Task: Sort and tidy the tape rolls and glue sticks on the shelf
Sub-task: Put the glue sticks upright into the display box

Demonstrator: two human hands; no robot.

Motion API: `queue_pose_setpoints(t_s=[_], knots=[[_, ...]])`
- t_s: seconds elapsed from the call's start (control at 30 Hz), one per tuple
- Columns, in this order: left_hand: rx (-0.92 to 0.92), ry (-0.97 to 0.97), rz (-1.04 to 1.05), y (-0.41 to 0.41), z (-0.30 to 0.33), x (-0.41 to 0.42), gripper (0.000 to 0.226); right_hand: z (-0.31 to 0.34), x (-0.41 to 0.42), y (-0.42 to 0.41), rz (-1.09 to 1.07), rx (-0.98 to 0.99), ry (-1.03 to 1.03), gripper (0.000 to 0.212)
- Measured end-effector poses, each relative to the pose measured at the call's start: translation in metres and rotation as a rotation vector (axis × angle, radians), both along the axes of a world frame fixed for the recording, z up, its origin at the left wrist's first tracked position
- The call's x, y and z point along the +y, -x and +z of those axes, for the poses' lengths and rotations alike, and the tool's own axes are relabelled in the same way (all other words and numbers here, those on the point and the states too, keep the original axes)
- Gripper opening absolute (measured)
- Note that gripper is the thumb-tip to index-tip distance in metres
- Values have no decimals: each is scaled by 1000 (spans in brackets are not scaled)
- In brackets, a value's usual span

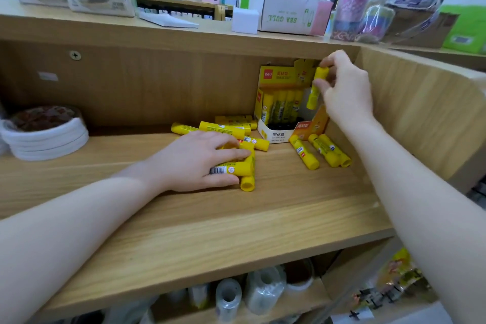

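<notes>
On the wooden shelf point(184, 231), the left hand point(200, 160) curls over a few loose glue sticks point(236, 168) lying at mid-shelf, while the right hand point(344, 87) pinches one upright glue stick point(317, 87) just above the open display box point(284, 113) in the back right corner. It is probably best lowered straight, cap up, into the free slot beside the standing sticks. The box reads "deli".

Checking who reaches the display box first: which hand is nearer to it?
Right. The right hand holds a glue stick just above the display box; the left hand rests on loose sticks further left.
</notes>
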State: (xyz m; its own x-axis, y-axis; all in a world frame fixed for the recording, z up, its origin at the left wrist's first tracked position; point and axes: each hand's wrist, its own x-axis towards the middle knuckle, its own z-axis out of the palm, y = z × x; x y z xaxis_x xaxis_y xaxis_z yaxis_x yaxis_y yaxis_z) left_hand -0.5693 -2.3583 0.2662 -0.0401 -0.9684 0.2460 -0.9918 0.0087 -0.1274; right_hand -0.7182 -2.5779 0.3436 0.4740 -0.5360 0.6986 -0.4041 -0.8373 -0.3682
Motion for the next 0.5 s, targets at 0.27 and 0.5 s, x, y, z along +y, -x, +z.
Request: queue_pose_setpoints(t_s=[0.27, 0.5], knots=[[-14, -1, 3, 0, 1, 0, 61, -22, -20, -24, -155, 215, 276, 19], [-23, 38, -34, -3, -1, -1, 58, -24, -27, -40, -239, 362, 266, 12]])
